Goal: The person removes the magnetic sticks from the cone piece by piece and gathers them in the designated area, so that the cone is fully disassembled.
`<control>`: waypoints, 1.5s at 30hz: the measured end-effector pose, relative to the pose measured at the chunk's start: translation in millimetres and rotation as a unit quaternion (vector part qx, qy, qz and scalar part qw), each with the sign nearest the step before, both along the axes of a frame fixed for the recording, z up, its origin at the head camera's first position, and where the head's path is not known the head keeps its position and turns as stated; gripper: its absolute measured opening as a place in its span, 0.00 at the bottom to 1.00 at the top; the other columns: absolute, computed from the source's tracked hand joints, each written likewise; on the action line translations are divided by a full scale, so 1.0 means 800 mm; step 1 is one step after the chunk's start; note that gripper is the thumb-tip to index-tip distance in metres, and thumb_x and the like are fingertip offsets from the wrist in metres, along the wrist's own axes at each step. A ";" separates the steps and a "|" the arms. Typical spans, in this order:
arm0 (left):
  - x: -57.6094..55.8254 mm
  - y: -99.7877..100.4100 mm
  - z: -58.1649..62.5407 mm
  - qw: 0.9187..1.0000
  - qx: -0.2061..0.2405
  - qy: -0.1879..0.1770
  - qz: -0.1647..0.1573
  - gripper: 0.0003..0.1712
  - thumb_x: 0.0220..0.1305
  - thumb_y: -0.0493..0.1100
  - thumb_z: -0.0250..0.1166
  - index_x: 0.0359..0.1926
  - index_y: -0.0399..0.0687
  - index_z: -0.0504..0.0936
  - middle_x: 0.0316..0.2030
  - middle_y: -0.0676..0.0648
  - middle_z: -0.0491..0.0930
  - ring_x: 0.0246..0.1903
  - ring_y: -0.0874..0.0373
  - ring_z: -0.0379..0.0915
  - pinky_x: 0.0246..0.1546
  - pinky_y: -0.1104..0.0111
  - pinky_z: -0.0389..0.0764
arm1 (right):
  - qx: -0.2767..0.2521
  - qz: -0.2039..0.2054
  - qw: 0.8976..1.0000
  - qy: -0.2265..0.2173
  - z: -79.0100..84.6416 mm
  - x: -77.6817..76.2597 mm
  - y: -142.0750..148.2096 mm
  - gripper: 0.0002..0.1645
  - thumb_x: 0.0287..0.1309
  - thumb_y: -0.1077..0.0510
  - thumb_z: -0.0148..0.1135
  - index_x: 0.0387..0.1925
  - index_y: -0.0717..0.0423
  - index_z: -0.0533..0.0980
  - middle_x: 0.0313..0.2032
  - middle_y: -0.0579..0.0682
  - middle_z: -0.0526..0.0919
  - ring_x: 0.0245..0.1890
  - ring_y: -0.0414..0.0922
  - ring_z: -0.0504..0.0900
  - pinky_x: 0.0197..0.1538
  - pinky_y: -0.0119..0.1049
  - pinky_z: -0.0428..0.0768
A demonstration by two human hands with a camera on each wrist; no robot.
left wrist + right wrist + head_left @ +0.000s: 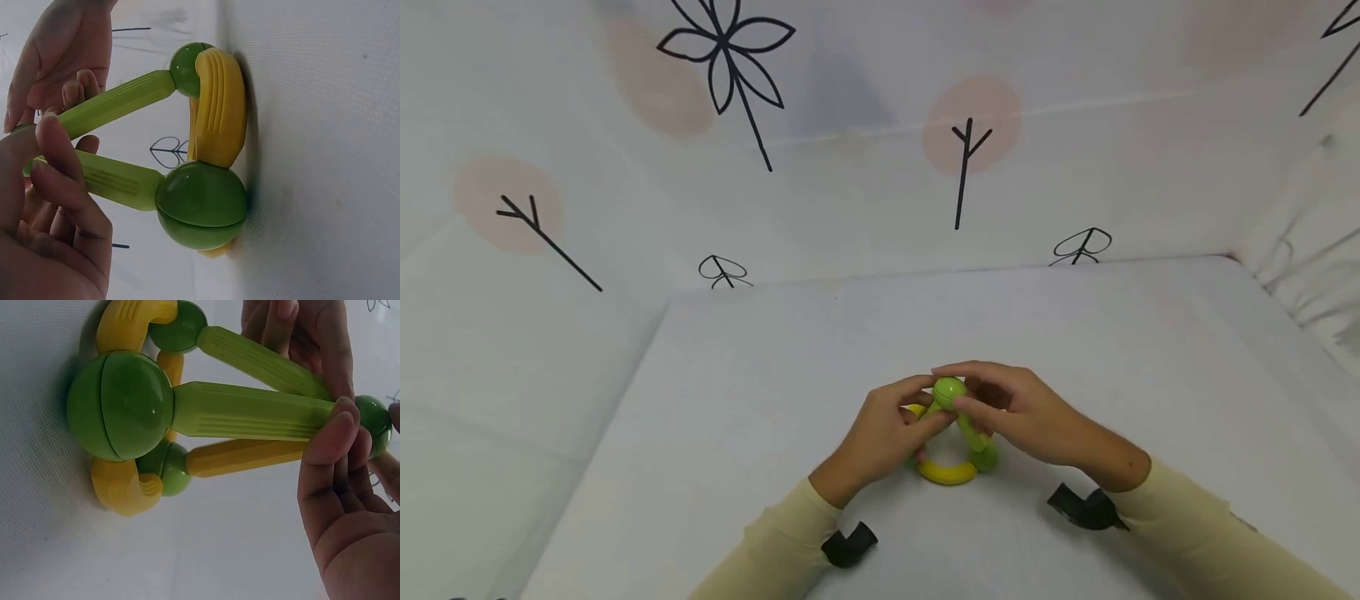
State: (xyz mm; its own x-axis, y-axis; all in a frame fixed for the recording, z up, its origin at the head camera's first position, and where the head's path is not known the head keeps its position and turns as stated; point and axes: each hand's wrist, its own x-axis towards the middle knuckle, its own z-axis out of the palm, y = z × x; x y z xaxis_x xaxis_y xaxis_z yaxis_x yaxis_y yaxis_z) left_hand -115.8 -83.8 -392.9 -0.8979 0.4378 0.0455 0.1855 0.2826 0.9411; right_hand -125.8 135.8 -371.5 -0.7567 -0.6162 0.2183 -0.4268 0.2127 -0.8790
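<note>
Looks like the top joint is the step in hand — the pyramid frame [212,411] stands on the white table [737,467], yellow base ring [947,475] down, its rods [122,180] leaning in toward the green top ball [950,392]. The left hand [880,429] and right hand [1026,410] both pinch it up there. Next move probably calls for a gentle, even press — shoving could splay everything.
</note>
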 end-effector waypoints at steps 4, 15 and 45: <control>0.000 0.001 -0.002 1.000 0.018 -0.011 -0.002 0.23 0.66 0.42 0.68 0.62 0.53 0.79 0.46 0.40 0.86 0.16 0.42 0.79 0.20 0.70 0.79 | 0.007 -0.014 1.000 0.027 -0.002 0.001 -0.001 0.23 0.67 0.60 0.63 0.62 0.47 0.74 0.30 0.44 0.76 0.27 0.39 0.75 0.30 0.32 0.77; 0.002 0.004 -0.007 0.999 0.037 -0.025 0.001 0.24 0.66 0.42 0.67 0.63 0.55 0.78 0.44 0.42 0.86 0.18 0.39 0.79 0.21 0.68 0.80 | 0.008 0.008 0.998 0.065 -0.003 0.002 -0.002 0.21 0.68 0.62 0.61 0.60 0.50 0.71 0.31 0.42 0.74 0.28 0.38 0.73 0.32 0.31 0.75; -0.001 -0.005 0.000 1.000 -0.014 0.017 0.010 0.25 0.63 0.48 0.71 0.62 0.58 0.79 0.46 0.48 0.86 0.20 0.48 0.82 0.23 0.71 0.79 | 0.030 -0.004 0.997 0.070 -0.002 0.000 -0.001 0.22 0.68 0.61 0.62 0.61 0.48 0.72 0.36 0.42 0.79 0.33 0.38 0.81 0.39 0.31 0.81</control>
